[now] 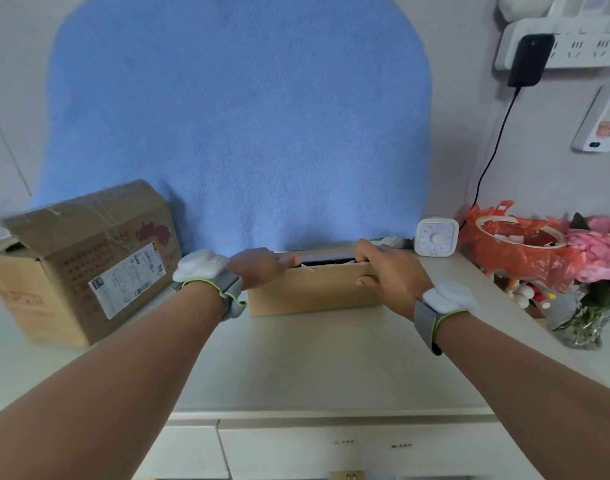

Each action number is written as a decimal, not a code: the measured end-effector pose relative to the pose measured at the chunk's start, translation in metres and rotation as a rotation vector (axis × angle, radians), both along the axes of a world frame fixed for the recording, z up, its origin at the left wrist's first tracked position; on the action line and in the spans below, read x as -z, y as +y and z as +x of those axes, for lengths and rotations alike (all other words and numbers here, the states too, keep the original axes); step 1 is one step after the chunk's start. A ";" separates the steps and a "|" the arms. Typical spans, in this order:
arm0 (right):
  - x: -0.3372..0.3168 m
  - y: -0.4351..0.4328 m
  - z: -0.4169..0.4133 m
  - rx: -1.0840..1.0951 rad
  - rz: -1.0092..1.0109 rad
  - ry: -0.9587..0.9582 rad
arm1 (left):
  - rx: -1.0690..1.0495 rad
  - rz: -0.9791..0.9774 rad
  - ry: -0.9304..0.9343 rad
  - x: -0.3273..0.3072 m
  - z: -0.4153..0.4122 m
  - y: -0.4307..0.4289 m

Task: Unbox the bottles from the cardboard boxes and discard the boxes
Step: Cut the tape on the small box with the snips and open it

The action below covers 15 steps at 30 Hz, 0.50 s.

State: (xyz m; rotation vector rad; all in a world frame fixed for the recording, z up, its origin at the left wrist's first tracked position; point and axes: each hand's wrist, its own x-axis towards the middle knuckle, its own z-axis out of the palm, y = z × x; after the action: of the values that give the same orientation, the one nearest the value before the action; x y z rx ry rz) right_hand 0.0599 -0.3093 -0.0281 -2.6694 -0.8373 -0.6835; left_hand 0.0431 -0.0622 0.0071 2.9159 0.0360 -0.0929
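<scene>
Two hands work the small cardboard box (314, 289) mid-worktop (296, 368): left hand (262, 266) and right hand (386, 268) both clamp its top flap edge, prying it open. Next, probably: widen gap, reach in for bottle, none visible yet. Matte brown corrugated, rectangular. Bigger taped box (85, 261) sits at left.

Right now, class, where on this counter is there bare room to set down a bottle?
Free: the wide counter strip between the small box and the front edge, between the forearms. Crowded: the left, filled by the large box; the right corner with timer, orange bag and flower vase.
</scene>
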 end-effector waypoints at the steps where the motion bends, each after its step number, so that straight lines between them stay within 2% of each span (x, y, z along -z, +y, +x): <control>1: 0.001 -0.001 0.000 -0.006 0.003 0.000 | 0.014 -0.001 0.010 0.000 -0.002 -0.002; 4: -0.001 -0.006 -0.002 -0.058 0.033 0.028 | 0.053 -0.003 0.057 -0.002 -0.007 -0.008; 7: -0.005 -0.006 -0.005 -0.061 0.215 0.090 | 0.046 -0.004 0.081 0.000 -0.009 -0.009; 10: -0.016 -0.005 0.002 0.053 0.395 0.107 | 0.058 -0.040 0.075 0.004 -0.013 -0.007; 11: -0.022 -0.002 0.004 0.078 0.391 0.127 | 0.067 -0.031 0.076 0.003 -0.018 -0.003; 15: -0.029 0.004 0.012 0.207 0.088 0.356 | 0.110 -0.024 0.071 0.008 -0.022 0.001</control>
State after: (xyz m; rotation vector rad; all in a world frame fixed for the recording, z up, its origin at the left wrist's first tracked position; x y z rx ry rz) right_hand 0.0722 -0.3050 0.0011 -2.7034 -0.4316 -0.2624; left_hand 0.0207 -0.0615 -0.0007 2.8886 -0.1139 -0.2137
